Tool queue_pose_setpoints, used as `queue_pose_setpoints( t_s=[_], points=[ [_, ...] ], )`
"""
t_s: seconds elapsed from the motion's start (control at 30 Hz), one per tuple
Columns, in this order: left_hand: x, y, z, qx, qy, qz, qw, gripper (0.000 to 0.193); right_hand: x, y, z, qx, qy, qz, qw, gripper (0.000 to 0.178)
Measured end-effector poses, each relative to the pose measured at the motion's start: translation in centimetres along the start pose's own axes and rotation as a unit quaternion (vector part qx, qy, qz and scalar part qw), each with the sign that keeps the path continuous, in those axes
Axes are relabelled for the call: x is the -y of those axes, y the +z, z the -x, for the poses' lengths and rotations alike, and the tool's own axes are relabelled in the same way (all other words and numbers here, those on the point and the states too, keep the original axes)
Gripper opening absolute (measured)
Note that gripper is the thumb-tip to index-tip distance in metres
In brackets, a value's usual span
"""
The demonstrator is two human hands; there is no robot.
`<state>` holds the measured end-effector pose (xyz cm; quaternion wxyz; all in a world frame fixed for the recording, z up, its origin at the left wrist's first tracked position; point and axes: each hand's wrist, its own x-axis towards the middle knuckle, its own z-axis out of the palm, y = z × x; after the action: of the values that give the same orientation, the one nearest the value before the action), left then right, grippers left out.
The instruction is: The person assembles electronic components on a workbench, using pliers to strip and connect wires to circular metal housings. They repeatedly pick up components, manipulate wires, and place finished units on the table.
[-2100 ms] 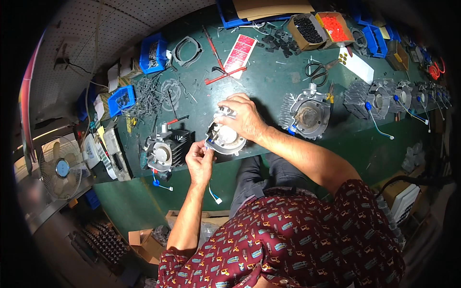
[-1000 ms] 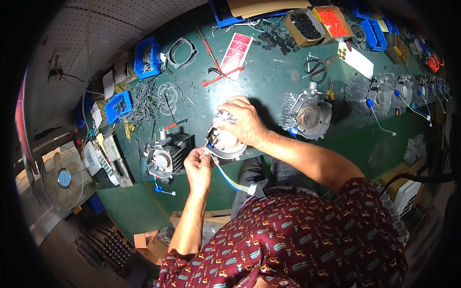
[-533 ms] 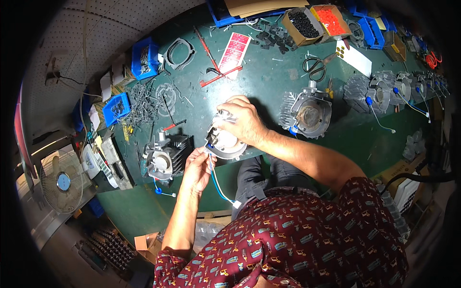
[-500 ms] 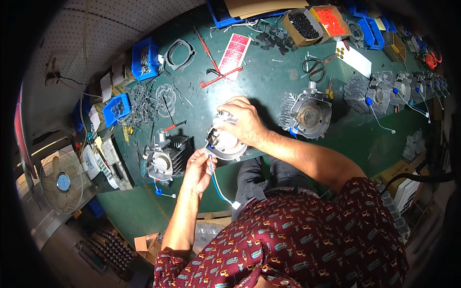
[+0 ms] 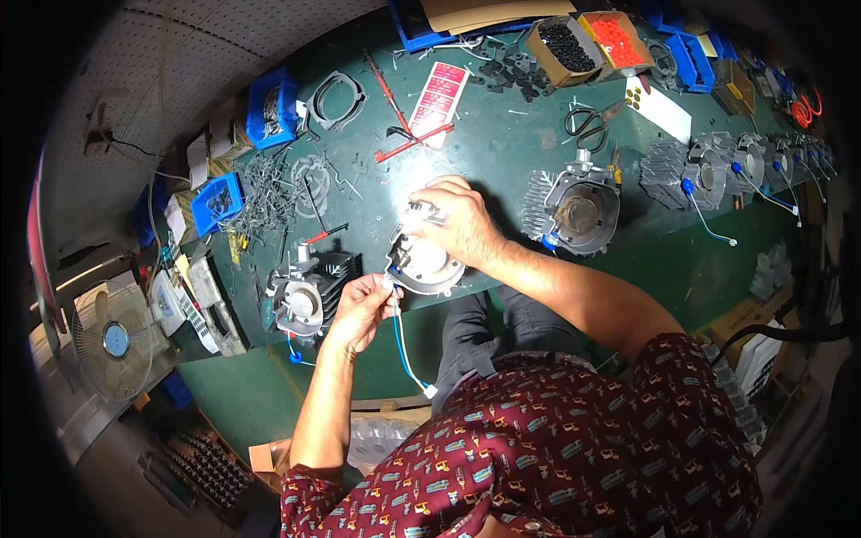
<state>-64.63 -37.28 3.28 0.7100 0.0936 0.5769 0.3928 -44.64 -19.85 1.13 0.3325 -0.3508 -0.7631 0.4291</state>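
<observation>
Near the front edge of the green workbench, my right hand (image 5: 459,222) curls over the top of a round grey metal housing (image 5: 437,280) with a cast rim. Its fingers are closed on the housing's far side and cover part of it. My left hand (image 5: 360,312) is closed at the housing's lower left edge, with thumb and fingertips pinching blue and white wires (image 5: 397,330) where they come out of the rim. The wires hang down past the bench edge to a small white connector (image 5: 430,391).
A finned housing (image 5: 305,300) stands to the left, another (image 5: 578,213) to the right, with several more beyond. T-handled red tools (image 5: 414,143), scissors (image 5: 587,128), a red-and-white label sheet (image 5: 439,97), blue bins (image 5: 271,109) and loose metal pins (image 5: 267,190) lie farther back.
My left hand has shifted slightly left at the rim, still pinching the wires. The dangling connector has swung a little left and down. My right hand keeps its grip on the housing.
</observation>
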Motion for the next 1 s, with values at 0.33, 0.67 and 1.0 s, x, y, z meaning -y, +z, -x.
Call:
queue_pose_setpoints(
  t_s=[0.33,0.67,1.0],
  points=[
    [4.6,0.8,-1.3,-0.115,0.266,-0.195,0.937,0.011,0.2,-0.2,0.2,-0.006,0.010,-0.013,1.000,0.042],
    [4.4,0.9,-1.8,-0.231,0.409,-0.453,0.758,0.024,0.4,-0.1,0.4,-0.024,0.022,-0.014,0.999,0.043],
    [4.9,1.9,-1.6,-0.241,0.409,-0.350,0.807,0.031,0.4,-0.1,0.6,-0.027,0.018,-0.011,0.999,0.043]
  ],
)
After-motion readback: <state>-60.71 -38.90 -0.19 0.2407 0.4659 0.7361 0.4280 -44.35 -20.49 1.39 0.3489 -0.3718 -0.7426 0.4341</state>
